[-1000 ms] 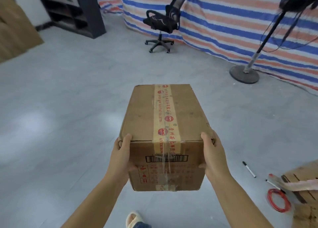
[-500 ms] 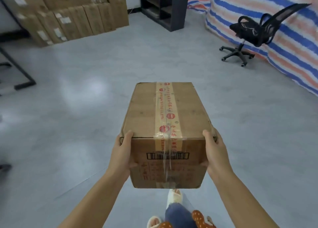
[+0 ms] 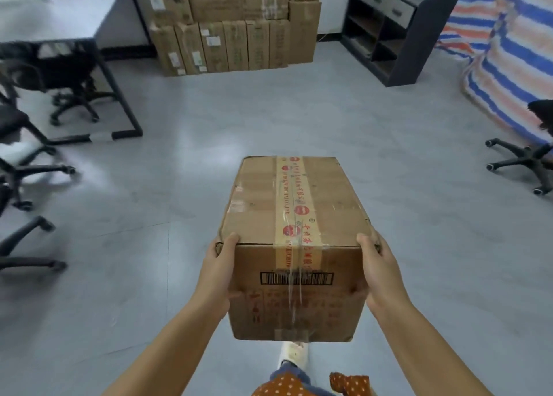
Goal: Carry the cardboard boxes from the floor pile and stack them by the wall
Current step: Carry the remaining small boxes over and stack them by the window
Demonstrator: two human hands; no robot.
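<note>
Box point(image 3: 294, 216) — left hand point(image 3: 220, 268), right hand point(image 3: 378, 271) apparently gripping sides.

Bright, even, diffuse indoor light fills the room; pale soft reflections lie on the grey floor point(image 3: 299, 120) at the centre and at the left of the frame; shadows are faint. The left edge and upper left are smeared by motion blur, where the office chairs point(image 3: 27, 168) and the desk surface point(image 3: 59, 21) lose their outlines; the carried box point(image 3: 294, 216) at the centre is sharper, though its print is soft. Wide-angle distortion bends the stacked boxes point(image 3: 233, 30) and the dark shelf unit point(image 3: 401, 33) towards the top corners.
</note>
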